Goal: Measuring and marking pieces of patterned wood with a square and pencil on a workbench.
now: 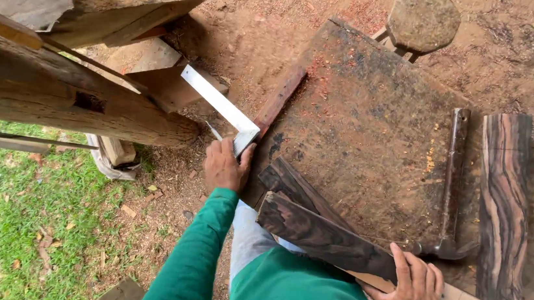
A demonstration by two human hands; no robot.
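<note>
My left hand (225,165) grips the corner of a metal try square (219,102), whose flat blade slants up and left over the ground beside the workbench edge. My right hand (411,289) presses on the near end of a dark striped wooden piece (317,234) that lies across the bench's near edge toward my body. A second dark piece (290,183) sits just behind it. Both sleeves are green.
The worn wooden bench top (367,127) carries reddish sawdust, a claw hammer (452,187) and a long striped dark plank (504,212) at right. A round stool (423,18) stands beyond. Thick logs (57,94) and boards lie left, over grass (12,223).
</note>
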